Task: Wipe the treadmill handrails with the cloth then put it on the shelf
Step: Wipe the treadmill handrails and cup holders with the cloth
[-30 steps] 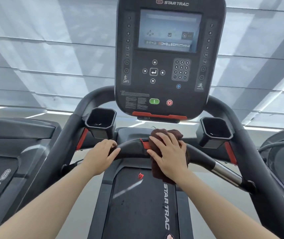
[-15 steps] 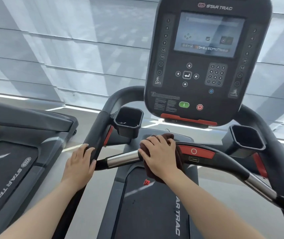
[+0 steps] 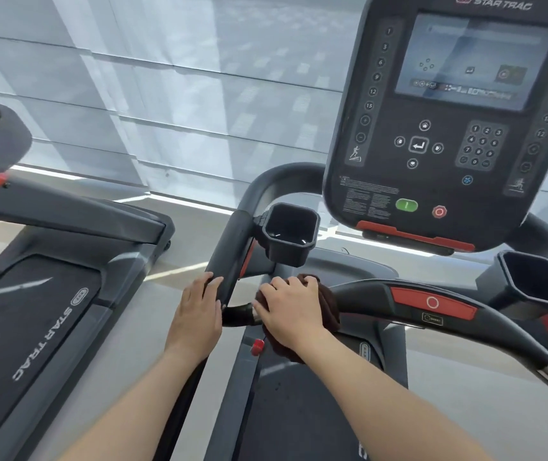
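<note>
Pressing the dark brown cloth (image 3: 330,309) onto the left end of the front handrail (image 3: 372,292), our right hand (image 3: 294,309) curls its fingers over it, gripping cloth and bar together. Our left hand (image 3: 197,314) lies on the side handrail (image 3: 229,251) just beside, fingers laid against it; whether they wrap round it we cannot tell from this angle. A cup holder (image 3: 290,232) sits just above both hands, with the console (image 3: 448,128) up to the right.
</note>
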The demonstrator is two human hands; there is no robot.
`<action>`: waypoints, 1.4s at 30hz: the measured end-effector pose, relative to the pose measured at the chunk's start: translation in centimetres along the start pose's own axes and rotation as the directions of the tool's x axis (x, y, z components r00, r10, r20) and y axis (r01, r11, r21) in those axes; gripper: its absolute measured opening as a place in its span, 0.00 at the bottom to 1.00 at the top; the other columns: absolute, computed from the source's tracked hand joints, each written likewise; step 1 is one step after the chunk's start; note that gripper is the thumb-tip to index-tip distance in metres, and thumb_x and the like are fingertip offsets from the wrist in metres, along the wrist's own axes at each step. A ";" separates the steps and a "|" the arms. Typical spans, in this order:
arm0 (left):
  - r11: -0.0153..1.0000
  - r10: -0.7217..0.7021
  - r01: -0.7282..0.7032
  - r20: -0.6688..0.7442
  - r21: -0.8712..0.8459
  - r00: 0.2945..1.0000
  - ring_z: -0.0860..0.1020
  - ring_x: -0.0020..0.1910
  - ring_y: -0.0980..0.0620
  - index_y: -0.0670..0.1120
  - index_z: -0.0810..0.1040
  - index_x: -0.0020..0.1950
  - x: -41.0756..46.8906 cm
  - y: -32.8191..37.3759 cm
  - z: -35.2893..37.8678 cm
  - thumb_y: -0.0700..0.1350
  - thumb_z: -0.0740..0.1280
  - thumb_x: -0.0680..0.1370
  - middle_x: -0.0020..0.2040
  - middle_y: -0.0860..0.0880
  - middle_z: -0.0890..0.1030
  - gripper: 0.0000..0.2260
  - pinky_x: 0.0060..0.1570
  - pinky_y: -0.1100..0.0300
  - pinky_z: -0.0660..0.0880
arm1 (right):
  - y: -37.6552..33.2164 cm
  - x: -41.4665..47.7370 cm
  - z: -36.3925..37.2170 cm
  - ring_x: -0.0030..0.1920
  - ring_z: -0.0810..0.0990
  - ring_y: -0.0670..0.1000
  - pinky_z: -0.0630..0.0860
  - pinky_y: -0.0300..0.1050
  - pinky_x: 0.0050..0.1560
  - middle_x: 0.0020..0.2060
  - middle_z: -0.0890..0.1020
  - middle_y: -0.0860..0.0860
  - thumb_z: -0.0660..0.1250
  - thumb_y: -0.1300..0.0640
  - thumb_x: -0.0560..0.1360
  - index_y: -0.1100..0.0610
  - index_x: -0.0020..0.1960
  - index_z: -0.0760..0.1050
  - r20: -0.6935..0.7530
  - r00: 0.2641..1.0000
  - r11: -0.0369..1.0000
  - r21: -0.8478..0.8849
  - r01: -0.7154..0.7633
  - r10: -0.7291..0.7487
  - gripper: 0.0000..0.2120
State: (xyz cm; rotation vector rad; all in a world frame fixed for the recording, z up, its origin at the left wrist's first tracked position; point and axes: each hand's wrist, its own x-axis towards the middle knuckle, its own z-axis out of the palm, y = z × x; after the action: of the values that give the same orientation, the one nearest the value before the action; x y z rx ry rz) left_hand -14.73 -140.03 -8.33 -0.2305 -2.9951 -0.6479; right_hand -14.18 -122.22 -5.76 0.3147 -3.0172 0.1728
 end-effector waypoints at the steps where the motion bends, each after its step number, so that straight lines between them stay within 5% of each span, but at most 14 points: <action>1: 1.000 0.002 -0.002 -0.002 0.003 1.000 0.68 0.64 0.42 0.42 0.67 0.67 0.1 -0.1 0.1 0.39 0.61 0.76 0.68 0.43 0.67 0.19 0.63 0.47 0.69 | -0.3 0.2 0.3 0.48 0.77 0.56 0.66 0.57 0.54 0.46 0.81 0.50 0.56 0.42 0.77 0.52 0.49 0.76 0.006 1.000 1.000 0.000 0.004 -0.004 0.16; 9: 1.000 0.006 -0.006 0.017 -0.009 1.000 0.65 0.67 0.43 0.43 0.66 0.68 0.2 -0.4 0.2 0.40 0.60 0.77 0.70 0.43 0.65 0.19 0.65 0.48 0.66 | -0.2 -0.6 1.2 0.49 0.77 0.55 0.69 0.57 0.50 0.48 0.81 0.49 0.60 0.40 0.74 0.50 0.50 0.76 -0.022 0.990 0.989 -0.051 0.142 -0.143 0.16; 16: 1.000 0.012 -0.012 0.011 -0.008 1.000 0.65 0.66 0.43 0.44 0.65 0.69 0.1 -0.3 0.1 0.40 0.60 0.77 0.70 0.44 0.64 0.20 0.66 0.50 0.66 | 1.3 -1.8 1.7 0.51 0.76 0.56 0.63 0.55 0.52 0.48 0.79 0.48 0.56 0.41 0.74 0.48 0.50 0.75 -0.165 0.979 0.989 -0.111 0.100 -0.118 0.15; 26: 0.998 0.015 -0.012 0.044 -0.053 0.999 0.61 0.68 0.44 0.45 0.63 0.70 0.1 -0.5 0.0 0.40 0.58 0.77 0.72 0.46 0.61 0.21 0.67 0.50 0.63 | -0.8 -0.9 3.2 0.50 0.76 0.56 0.69 0.56 0.49 0.50 0.79 0.50 0.61 0.40 0.72 0.50 0.53 0.74 -0.065 0.976 0.973 -0.117 0.200 -0.208 0.17; 38: 1.000 0.018 -0.020 0.077 0.020 0.997 0.59 0.68 0.43 0.46 0.60 0.72 0.2 -0.5 0.2 0.42 0.58 0.77 0.73 0.45 0.58 0.22 0.66 0.51 0.64 | 3.0 -2.4 -0.4 0.52 0.77 0.53 0.59 0.53 0.55 0.46 0.80 0.45 0.57 0.41 0.74 0.47 0.49 0.76 -0.221 0.962 0.986 -0.009 -0.164 0.158 0.14; 42: 0.994 0.031 -0.041 0.095 0.103 0.995 0.59 0.69 0.41 0.47 0.61 0.71 0.2 -0.5 0.3 0.42 0.59 0.77 0.74 0.43 0.57 0.23 0.64 0.49 0.67 | 2.7 -2.6 -0.5 0.51 0.77 0.52 0.60 0.53 0.54 0.46 0.81 0.45 0.57 0.40 0.74 0.48 0.50 0.77 -0.215 0.969 0.991 0.078 -0.108 0.123 0.16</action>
State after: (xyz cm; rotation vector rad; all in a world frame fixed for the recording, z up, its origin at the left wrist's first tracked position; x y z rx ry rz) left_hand -15.03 -140.37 -8.81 -0.3166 -3.0947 -0.4873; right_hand -12.22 -118.99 -5.83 0.1155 -2.8151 0.2968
